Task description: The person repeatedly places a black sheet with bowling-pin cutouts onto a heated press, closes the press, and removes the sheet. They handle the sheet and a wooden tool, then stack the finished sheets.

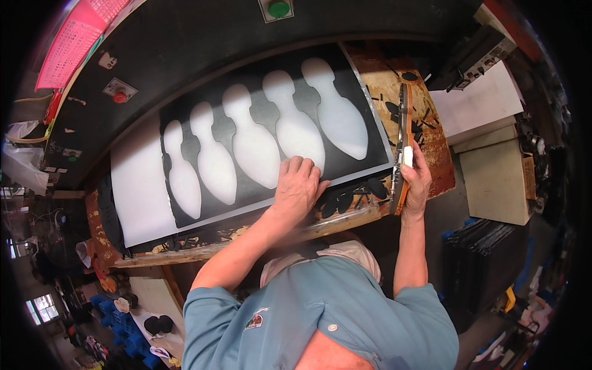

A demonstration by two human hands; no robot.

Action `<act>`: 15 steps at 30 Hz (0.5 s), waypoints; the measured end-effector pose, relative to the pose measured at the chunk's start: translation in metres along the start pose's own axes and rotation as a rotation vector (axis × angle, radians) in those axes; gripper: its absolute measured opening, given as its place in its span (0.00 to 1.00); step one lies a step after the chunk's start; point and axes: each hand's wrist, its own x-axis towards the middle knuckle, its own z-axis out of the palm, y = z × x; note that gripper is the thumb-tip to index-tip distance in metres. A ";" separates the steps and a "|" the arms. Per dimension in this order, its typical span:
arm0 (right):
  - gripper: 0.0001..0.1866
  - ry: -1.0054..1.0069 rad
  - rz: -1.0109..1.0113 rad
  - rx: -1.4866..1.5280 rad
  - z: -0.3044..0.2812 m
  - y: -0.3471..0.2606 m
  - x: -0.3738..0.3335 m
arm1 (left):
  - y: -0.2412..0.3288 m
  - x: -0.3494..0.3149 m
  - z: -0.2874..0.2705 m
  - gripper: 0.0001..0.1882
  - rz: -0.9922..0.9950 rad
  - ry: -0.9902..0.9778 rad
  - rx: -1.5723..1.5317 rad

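A black sheet (364,132) with several sole-shaped cut-outs lies on a white board (139,191) under a cutting press. My left hand (299,188) rests flat on the sheet's near edge, fingers together, pressing it down. My right hand (416,179) grips the near end of a long orange-and-metal cutting die (404,117) that stands on edge just right of the sheet, over the worn wooden bench (435,154).
The dark press head (203,43) arches over the back, with a green button (279,8) and a red button (119,97). Black offcuts (354,197) litter the bench's front edge. Cream sheets (487,123) are stacked at right. Blue crates (117,314) sit low left.
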 end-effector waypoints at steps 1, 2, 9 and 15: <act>0.48 0.004 0.007 0.007 0.000 -0.002 -0.003 | -0.001 0.002 -0.001 0.16 0.018 -0.006 0.007; 0.48 0.001 0.012 0.022 0.000 -0.005 -0.006 | 0.000 0.002 -0.003 0.16 0.018 -0.031 -0.020; 0.48 -0.068 -0.039 0.029 0.006 -0.038 -0.005 | 0.036 -0.028 -0.025 0.14 0.037 -0.198 -0.015; 0.48 -0.199 -0.060 -0.052 0.021 -0.056 0.018 | 0.098 -0.067 -0.043 0.17 -0.184 -0.563 -0.633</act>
